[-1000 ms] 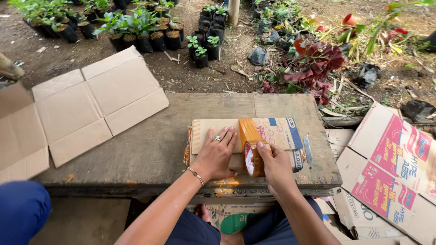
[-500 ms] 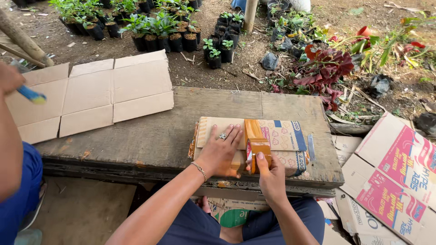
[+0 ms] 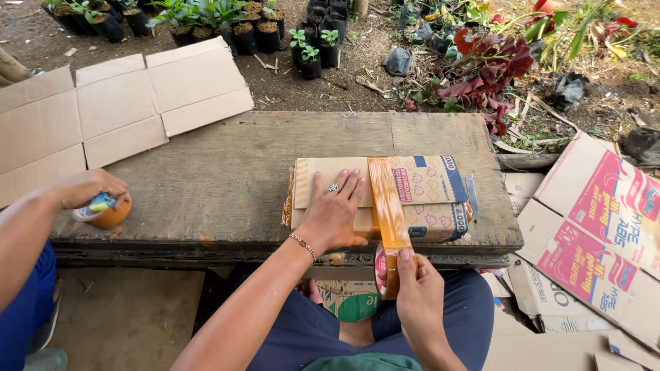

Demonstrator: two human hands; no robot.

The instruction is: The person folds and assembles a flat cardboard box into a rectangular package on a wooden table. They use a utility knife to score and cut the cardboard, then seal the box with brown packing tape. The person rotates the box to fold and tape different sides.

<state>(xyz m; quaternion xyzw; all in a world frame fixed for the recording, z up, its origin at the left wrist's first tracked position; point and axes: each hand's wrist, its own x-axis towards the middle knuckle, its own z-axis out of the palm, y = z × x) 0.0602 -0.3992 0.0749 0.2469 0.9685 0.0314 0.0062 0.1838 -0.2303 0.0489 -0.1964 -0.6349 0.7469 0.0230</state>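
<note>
A flat folded cardboard bundle [image 3: 426, 182] lies on a weathered wooden board [image 3: 227, 178]. My left hand [image 3: 333, 213] presses flat on its left half, fingers spread, a ring and a bracelet showing. A strip of brown packing tape [image 3: 386, 199] runs across the bundle toward me and over the board's near edge. My right hand [image 3: 416, 295] grips the tape roll [image 3: 385, 271] below that edge, above my lap.
Another person's hand [image 3: 86, 189] at the left rests on a second tape roll [image 3: 104, 211] on the board's corner. An unfolded plain carton [image 3: 117, 103] lies behind it. Printed pink flattened cartons [image 3: 591, 227] are stacked at the right. Potted seedlings [image 3: 240, 27] and red-leaved plants [image 3: 491, 65] stand beyond.
My right hand has pulled the tape roll from the top of the bundle down past the board's near edge, laying a strip. The other person's hand came down onto the board's left corner.
</note>
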